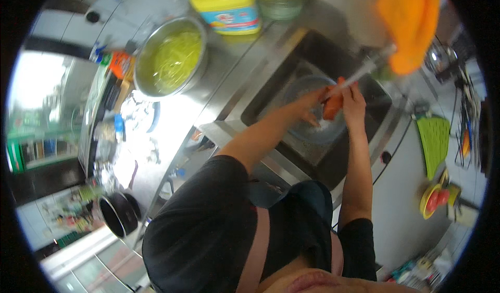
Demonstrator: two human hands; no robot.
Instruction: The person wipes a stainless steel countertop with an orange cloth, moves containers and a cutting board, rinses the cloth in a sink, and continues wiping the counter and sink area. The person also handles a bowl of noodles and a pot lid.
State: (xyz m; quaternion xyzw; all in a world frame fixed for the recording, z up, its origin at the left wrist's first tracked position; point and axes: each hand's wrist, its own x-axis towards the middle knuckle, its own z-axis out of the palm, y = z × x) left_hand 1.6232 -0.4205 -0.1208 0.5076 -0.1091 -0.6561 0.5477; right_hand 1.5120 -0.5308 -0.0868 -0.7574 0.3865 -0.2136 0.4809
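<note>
Under a thin stream of water (361, 71), a peeled orange root, probably a carrot (332, 107), is held above the sink (332, 168). My right hand (353, 103) grips it from the right, fingers curled at its upper side. From the left, the fingertips of my left hand (308, 105) meet its upper end, while the thumb stands apart lower down; blur hides how firmly that hand holds. Below both hands sits a translucent plastic basin (316, 133) on the sink floor, partly covered by my forearms and hands.
Left of the sink stands a steel pot (203, 54) of pale green strips. Behind are a yellow jug (226, 8) and a glass jar (280, 0). An orange cloth (410, 27) hangs at the upper right. A green board (433, 140) and yellow bowl (425, 211) of red items lie right.
</note>
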